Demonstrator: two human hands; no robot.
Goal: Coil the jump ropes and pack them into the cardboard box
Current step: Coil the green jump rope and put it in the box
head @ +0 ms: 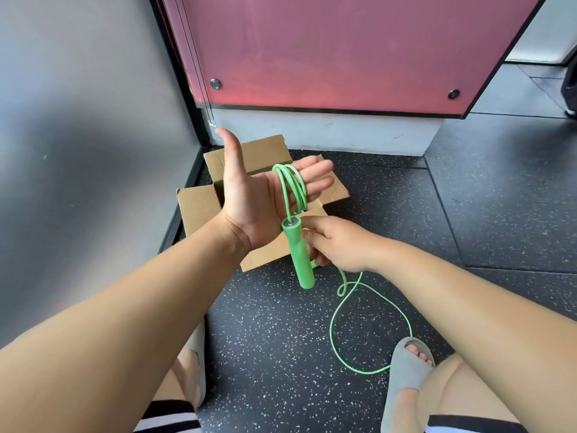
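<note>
My left hand (253, 198) is held up flat, palm facing me, thumb up, with several turns of green jump rope cord (293, 185) looped around its fingers. A green handle (299, 254) hangs from the loops below the palm. My right hand (337, 245) is closed around the cord just right of the handle. The loose rest of the green rope (371, 310) trails in a wide curve across the floor to my right foot. An open cardboard box (199, 207) stands on the floor behind my hands, its flaps spread; its inside is mostly hidden.
A grey wall (78, 151) runs along the left. A red panel (327, 51) on a pale base closes off the back. My feet in grey slides (406, 379) rest on the dark speckled floor (274, 339).
</note>
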